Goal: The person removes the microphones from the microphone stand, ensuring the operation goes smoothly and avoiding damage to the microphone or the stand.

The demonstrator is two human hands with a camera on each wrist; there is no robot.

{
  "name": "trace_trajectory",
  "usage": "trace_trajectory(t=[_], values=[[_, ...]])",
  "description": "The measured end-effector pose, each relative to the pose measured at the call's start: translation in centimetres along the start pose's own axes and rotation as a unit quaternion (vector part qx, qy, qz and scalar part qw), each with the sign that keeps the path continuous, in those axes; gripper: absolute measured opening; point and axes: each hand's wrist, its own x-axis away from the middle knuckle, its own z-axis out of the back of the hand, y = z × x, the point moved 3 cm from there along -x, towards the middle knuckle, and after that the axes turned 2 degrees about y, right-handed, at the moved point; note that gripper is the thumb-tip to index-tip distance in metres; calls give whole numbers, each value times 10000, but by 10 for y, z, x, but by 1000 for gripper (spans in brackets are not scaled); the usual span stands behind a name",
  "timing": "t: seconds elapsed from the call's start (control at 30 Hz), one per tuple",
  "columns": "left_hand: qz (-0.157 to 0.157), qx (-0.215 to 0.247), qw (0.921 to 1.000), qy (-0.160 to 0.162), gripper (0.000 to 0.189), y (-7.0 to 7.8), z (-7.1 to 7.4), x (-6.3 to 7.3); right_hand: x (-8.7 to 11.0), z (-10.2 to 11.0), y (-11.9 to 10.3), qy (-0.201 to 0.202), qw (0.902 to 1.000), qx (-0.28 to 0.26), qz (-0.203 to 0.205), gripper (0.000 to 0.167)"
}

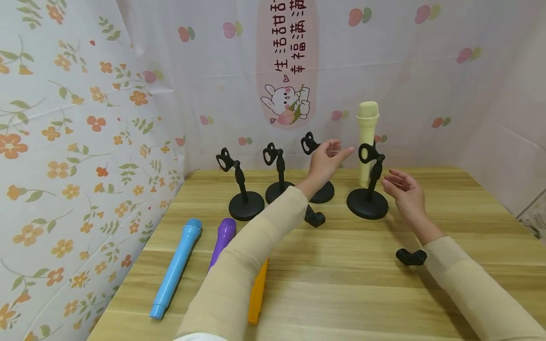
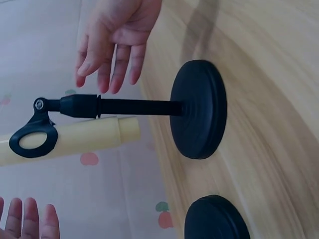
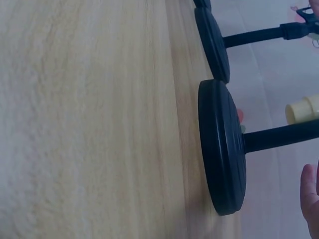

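A pale yellow microphone stands upright at the clip of the rightmost black microphone stand. Its lower end hangs clear of the table in the left wrist view, beside the stand's post. My left hand is raised to the left of this stand, fingers loosely bent and holding nothing. To the stand's right is my right hand, its fingers relaxed and apart from post and microphone. The left hand partly covers another black stand behind it.
Two more black stands line the back left. A blue microphone, a purple one and an orange handle, partly under my left sleeve, lie on the wooden table. Small black pieces lie near both forearms.
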Motion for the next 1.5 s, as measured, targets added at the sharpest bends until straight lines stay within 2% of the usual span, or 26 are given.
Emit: trace_trajectory(t=[0.1, 0.4, 0.63, 0.9, 1.1, 1.27, 1.5], values=[[91, 87, 9999, -96, 48, 1, -3, -5, -3, 0, 3, -8, 10000, 6, -37, 32], [319, 706, 9965, -320, 48, -3, -22, -19, -8, -5, 11, 200, 9978, -613, -125, 35], [278, 763, 9965, -185, 51, -1, -34, -26, -8, -10, 11, 302, 9981, -529, -124, 39], [342, 871, 9955, 143, 51, 0, -46, -33, -10, -15, 13, 484, 9975, -488, -174, 39], [315, 1075, 9935, 197, 52, 0, -52, -36, -11, -17, 15, 740, 9961, -448, -152, 37], [392, 1153, 9922, 260, 49, 0, -54, -38, -11, -19, 17, 764, 9965, -329, -105, 36], [425, 1326, 9902, 69, 50, -2, -57, -41, -13, -19, 18, 818, 9962, -236, -180, 39]])
